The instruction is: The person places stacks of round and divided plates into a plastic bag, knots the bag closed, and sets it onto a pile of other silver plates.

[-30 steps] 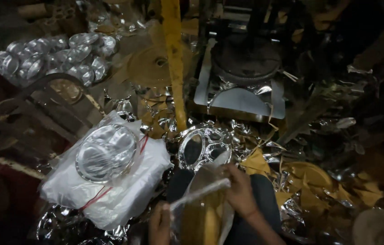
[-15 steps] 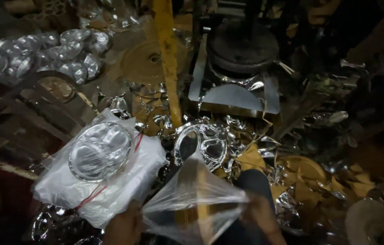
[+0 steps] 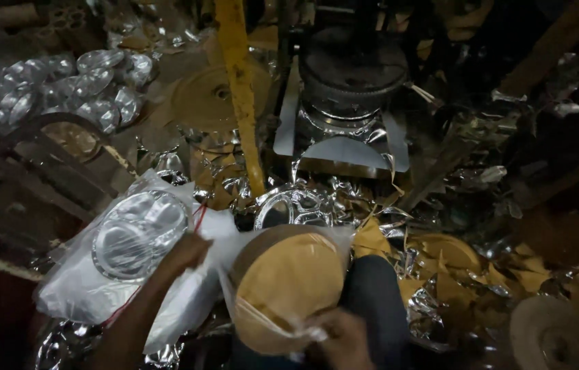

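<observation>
A stack of round yellow-backed paper plates (image 3: 288, 284) sits in a clear plastic bag (image 3: 245, 240) in front of me. My right hand (image 3: 341, 337) grips the bag's lower edge at the bottom of the view. My left hand (image 3: 181, 252) holds the bag's upper left edge, next to a sealed packet of silver foil plates (image 3: 137, 231) tied with a red band. A single silver compartment plate (image 3: 294, 207) lies just beyond the bag.
A pressing machine (image 3: 351, 103) with a yellow post (image 3: 241, 96) stands at the top centre. Several bagged silver bowls (image 3: 49, 89) lie at the upper left. Foil and yellow paper scraps (image 3: 454, 274) cover the floor to the right, near my dark-trousered knee (image 3: 375, 288).
The bag was flat, then spread open and empty. Now the stack of yellow-backed plates is inside it, and both hands have shifted to its edges.
</observation>
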